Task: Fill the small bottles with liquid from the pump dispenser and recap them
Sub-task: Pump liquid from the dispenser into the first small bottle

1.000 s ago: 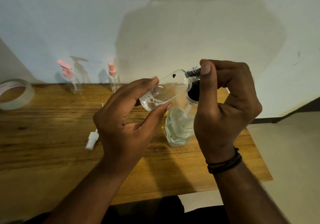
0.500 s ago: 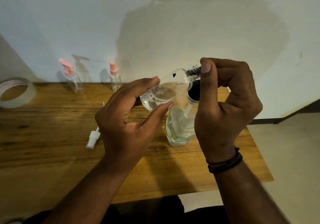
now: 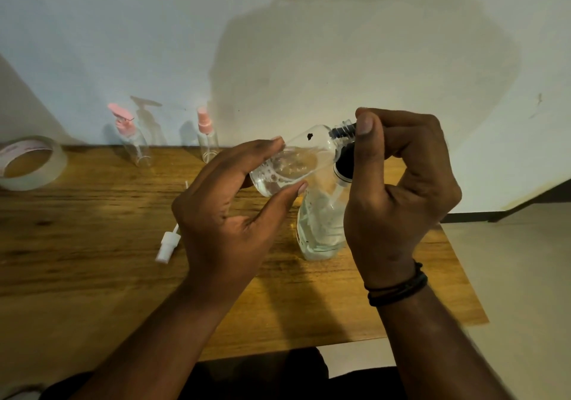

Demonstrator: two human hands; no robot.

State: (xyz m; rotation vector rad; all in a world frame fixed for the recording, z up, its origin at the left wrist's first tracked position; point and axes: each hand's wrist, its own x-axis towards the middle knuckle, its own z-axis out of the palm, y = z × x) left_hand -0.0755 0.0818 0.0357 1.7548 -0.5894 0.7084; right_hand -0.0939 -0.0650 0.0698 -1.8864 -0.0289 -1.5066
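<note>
My left hand [image 3: 225, 214] holds a small clear bottle [image 3: 296, 162] between thumb and fingers, tilted with its bottom down to the left. A little clear liquid with bubbles lies in its low end. Its uncapped threaded neck points up to the right, against my right thumb. My right hand [image 3: 398, 196] is curled over the top of the pump dispenser [image 3: 318, 229], which stands on the table holding clear liquid. The hand hides the pump head, so only the black collar under it shows.
A loose white spray cap [image 3: 167, 245] lies on the wooden table [image 3: 92, 245] left of my left hand. At the back by the wall stand a pink-topped pump bottle [image 3: 133, 140] and a pink-topped spray bottle [image 3: 207, 140]. A tape roll [image 3: 31, 165] lies far left.
</note>
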